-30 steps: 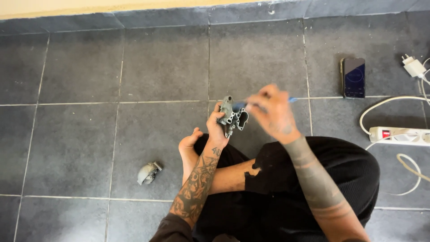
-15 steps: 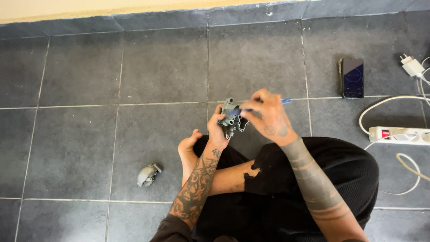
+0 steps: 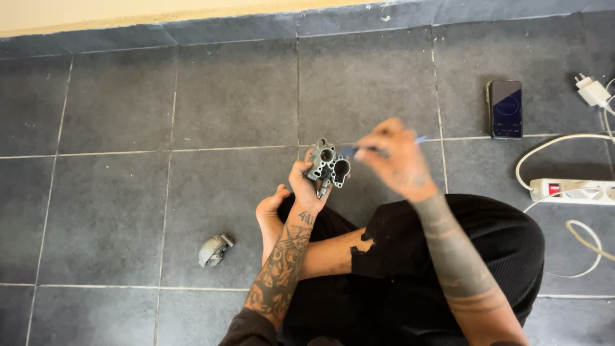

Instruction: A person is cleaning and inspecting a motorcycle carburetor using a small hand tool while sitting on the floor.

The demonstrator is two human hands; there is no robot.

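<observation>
I sit cross-legged on a grey tiled floor. My left hand (image 3: 306,186) holds up a small grey cast-metal engine part (image 3: 327,166) with two round bores, gripped from below. My right hand (image 3: 396,159) is pinched on a thin blue-handled tool (image 3: 351,150) whose tip sits at the top of the metal part. The right hand is slightly blurred. Both forearms carry tattoos.
A second small grey metal piece (image 3: 214,249) lies on the floor at my left. A dark phone (image 3: 505,108) lies at the upper right. A white power strip (image 3: 570,189), a white charger plug (image 3: 592,90) and looping white cables are at the right edge. A pale wall base runs along the top.
My right hand has shifted slightly right and back from the metal part while keeping the blue tool at it. My left hand and the part stay in place.
</observation>
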